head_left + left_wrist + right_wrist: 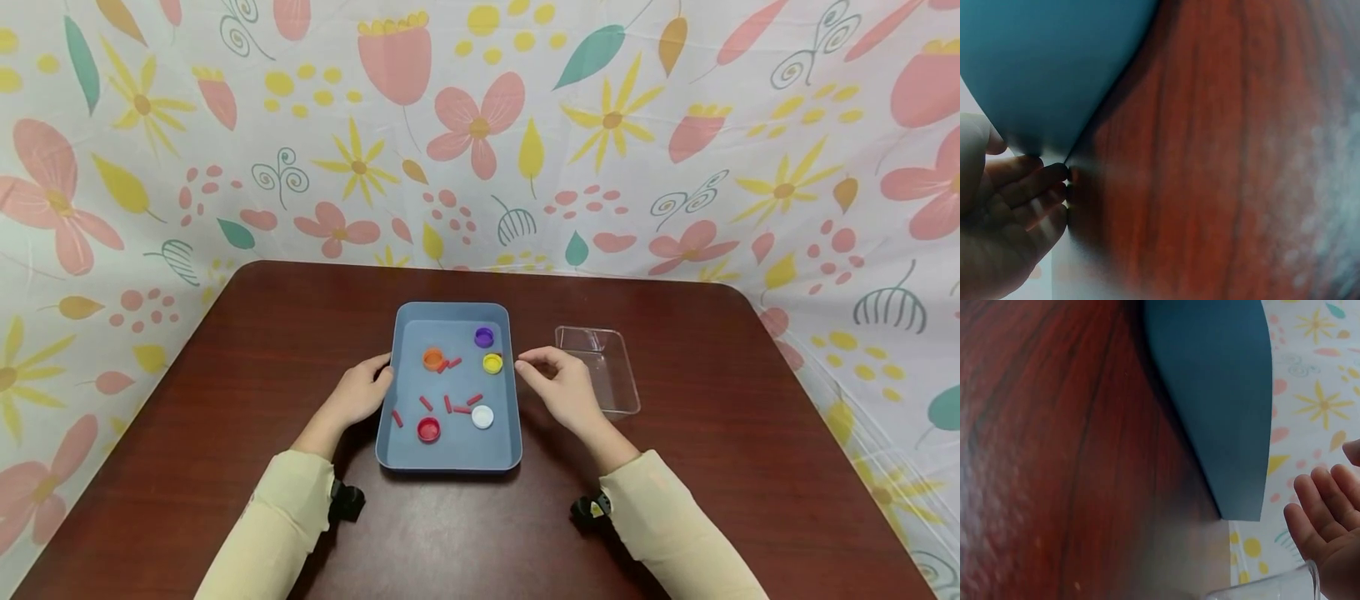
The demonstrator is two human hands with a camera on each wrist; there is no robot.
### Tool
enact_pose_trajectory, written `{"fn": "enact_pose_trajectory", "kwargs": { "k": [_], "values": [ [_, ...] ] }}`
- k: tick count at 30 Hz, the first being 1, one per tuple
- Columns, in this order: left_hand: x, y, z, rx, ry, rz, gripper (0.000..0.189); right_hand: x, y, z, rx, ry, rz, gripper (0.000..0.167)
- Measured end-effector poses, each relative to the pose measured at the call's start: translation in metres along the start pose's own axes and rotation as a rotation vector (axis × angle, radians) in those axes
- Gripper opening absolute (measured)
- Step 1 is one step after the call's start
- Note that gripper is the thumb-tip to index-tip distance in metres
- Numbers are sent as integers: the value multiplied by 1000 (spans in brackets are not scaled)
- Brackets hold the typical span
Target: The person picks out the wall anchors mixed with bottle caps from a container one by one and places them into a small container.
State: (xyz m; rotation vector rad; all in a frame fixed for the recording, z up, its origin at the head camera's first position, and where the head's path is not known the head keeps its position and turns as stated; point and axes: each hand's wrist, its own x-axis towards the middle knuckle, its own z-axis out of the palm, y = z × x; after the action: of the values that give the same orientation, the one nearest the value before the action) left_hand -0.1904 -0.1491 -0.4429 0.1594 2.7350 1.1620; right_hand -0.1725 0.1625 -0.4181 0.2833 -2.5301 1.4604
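Note:
My left hand (358,392) grips the left rim of a blue-grey tray (450,460), fingers against its outer wall in the left wrist view and thumb at the rim. Apart from the tray's right side, my right hand (561,387) hovers with loosely bent fingers and nothing seen between them. On the tray lie small round caps: purple (483,337), yellow (492,363), orange (433,359), red (428,430) and white (482,417). Several short red sticks (448,404) are scattered among them, two of them beside the orange cap.
A clear plastic box (617,375) stands right of the tray, partly behind my right hand. Everything rests on a dark reddish-brown wooden table (712,433). A floral cloth (480,200) hangs behind and along the sides.

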Motion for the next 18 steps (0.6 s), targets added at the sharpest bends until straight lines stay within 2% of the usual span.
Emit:
{"fn": "enact_pose_trajectory", "kwargs": {
  "k": [7,18],
  "values": [
    [0,0,0,4,3,8,48,-1,-6,10,27,-41,16,14],
    [1,-1,0,-2,7,14,47,-4,-13,27,13,-98,-29,12]
  ]
}}
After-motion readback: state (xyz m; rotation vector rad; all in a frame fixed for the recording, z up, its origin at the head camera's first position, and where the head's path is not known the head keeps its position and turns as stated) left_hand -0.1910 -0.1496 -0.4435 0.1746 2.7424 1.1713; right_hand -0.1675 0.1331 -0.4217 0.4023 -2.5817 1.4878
